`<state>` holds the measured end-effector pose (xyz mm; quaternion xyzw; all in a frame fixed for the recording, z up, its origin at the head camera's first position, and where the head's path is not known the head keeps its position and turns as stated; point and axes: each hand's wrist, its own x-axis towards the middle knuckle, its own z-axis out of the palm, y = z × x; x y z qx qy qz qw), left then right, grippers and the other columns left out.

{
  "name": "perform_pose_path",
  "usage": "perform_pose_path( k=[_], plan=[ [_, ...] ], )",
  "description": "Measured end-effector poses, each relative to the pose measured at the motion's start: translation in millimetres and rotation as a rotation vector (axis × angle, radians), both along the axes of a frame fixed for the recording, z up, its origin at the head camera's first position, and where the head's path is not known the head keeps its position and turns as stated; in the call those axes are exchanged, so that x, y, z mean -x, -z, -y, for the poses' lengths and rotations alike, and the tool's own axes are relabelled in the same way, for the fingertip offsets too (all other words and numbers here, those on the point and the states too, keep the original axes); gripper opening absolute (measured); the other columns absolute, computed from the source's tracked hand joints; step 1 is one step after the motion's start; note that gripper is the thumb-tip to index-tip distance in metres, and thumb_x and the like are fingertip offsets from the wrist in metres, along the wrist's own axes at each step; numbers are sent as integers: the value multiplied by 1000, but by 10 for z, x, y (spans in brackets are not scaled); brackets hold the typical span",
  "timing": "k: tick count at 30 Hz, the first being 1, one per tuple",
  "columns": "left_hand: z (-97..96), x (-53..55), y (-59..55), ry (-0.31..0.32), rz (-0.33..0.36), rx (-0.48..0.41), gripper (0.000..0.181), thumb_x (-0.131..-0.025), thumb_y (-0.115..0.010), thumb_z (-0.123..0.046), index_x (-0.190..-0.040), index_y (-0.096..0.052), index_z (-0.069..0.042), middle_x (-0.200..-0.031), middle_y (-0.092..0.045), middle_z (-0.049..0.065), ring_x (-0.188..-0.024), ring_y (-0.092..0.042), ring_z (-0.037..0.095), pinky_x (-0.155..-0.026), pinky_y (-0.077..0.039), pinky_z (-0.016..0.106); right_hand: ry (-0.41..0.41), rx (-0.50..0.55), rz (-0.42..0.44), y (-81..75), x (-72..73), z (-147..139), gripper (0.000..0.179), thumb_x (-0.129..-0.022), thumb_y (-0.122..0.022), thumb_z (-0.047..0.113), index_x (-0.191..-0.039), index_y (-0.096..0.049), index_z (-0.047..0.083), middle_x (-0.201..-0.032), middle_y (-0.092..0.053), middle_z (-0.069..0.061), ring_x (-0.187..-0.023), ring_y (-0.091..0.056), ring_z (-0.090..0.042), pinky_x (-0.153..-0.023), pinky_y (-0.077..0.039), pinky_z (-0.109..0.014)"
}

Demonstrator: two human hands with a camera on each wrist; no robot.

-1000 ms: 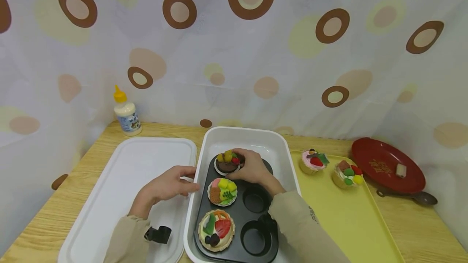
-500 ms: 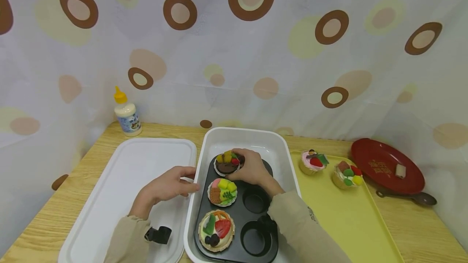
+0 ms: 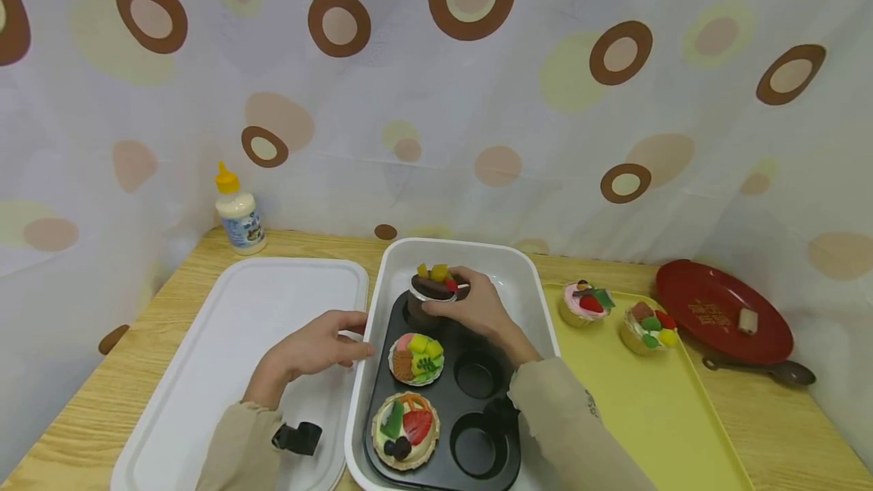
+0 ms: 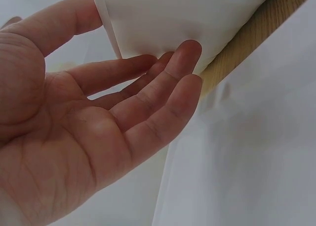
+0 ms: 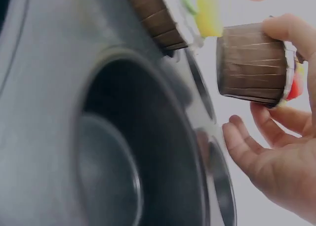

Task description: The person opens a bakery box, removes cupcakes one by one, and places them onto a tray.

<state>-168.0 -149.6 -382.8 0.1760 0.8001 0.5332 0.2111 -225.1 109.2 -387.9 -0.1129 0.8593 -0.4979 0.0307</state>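
My right hand (image 3: 483,311) pinches a chocolate cupcake (image 3: 431,286) by its rim, above the far-left cup of a black muffin tin (image 3: 446,404). The cupcake has a brown pleated wrapper, plain in the right wrist view, with yellow and red fruit pieces on top. Two more cupcakes sit in the tin's left column: one with yellow and green toppings (image 3: 417,359), and one with strawberry and dark berries (image 3: 405,430). The tin lies inside a white tub (image 3: 470,245). My left hand (image 3: 310,347) touches the tub's left side with loosely extended fingers, holding nothing.
Left of the tub lies a white tray (image 3: 225,354), with a yellow-capped bottle (image 3: 240,218) behind it. To the right, a yellow tray (image 3: 634,408) bears a pink cupcake (image 3: 585,303) and a fruit cupcake (image 3: 648,328). Beyond are a red plate (image 3: 716,313) and a dark spoon (image 3: 791,371).
My right hand has raised the chocolate cupcake up out of the tin's far-left cup, its wrapper side now showing. The left hand has stayed at the tub's edge.
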Motion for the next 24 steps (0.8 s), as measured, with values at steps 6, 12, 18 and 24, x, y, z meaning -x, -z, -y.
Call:
perform_pose_path(
  k=[6, 12, 18, 24],
  plan=[
    [5, 4, 7, -1, 1, 0, 53, -92, -63, -15, -135, -45, 10, -125, -54, 25, -99, -61, 24, -76, -53, 37, -40, -4, 67, -67, -34, -20, 63, -72, -80, 28, -126, -57, 5, -111, -62, -9, -93, -59, -23, -79, -49, -34],
    [11, -7, 8, -4, -3, 4, 52, -92, -63, -14, -134, -46, 10, -124, -54, 25, -98, -61, 25, -76, -52, 37, -79, 26, 96, -114, -73, -16, 56, -75, -78, 29, -121, -59, 5, -107, -61, -9, -87, -56, -22, -75, -47, -31],
    [4, -9, 8, -7, -10, 10, 53, -92, -63, -15, -134, -46, 10, -124, -54, 24, -98, -61, 24, -76, -52, 37, -100, 53, 84, -226, -138, -79, 52, -76, -76, 27, -119, -57, 4, -105, -59, -9, -85, -54, -22, -74, -46, -31],
    [-7, -4, -2, -9, -16, 20, 51, -92, -63, -15, -133, -47, 9, -124, -54, 24, -98, -61, 25, -76, -53, 37, -125, 37, 19, -409, -223, -252, 50, -78, -74, 26, -119, -56, 4, -111, -57, -12, -95, -55, -27, -80, -47, -34]
  ],
)
